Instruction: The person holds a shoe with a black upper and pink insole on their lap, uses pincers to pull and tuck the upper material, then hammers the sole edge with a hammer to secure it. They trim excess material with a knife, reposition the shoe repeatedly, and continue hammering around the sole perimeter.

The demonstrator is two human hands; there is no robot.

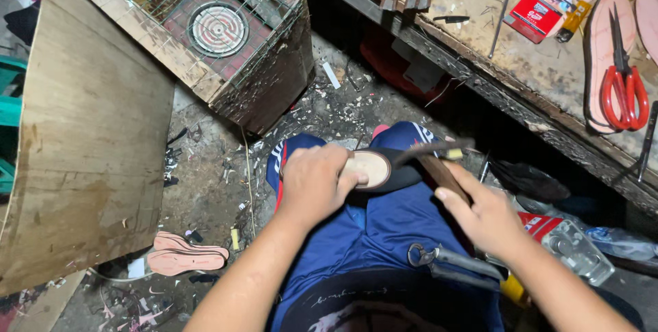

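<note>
Pliers [452, 261] lying on the blue-shorted lap, right hand [483, 217] closed around a wooden-handled hammer [439, 161], left hand [317, 182] clamped over a shoe [373, 169] held above the knees, loose soles [186, 252] on the littered floor, red scissors [624, 85] on the workbench [534, 71]

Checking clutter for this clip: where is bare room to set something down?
Bare wood lies on the workbench between the red carton and the red-handled scissors. The leaning plywood sheet is bare. The floor between the mesh-topped wooden box and the pink soles is scrap-littered.
</note>
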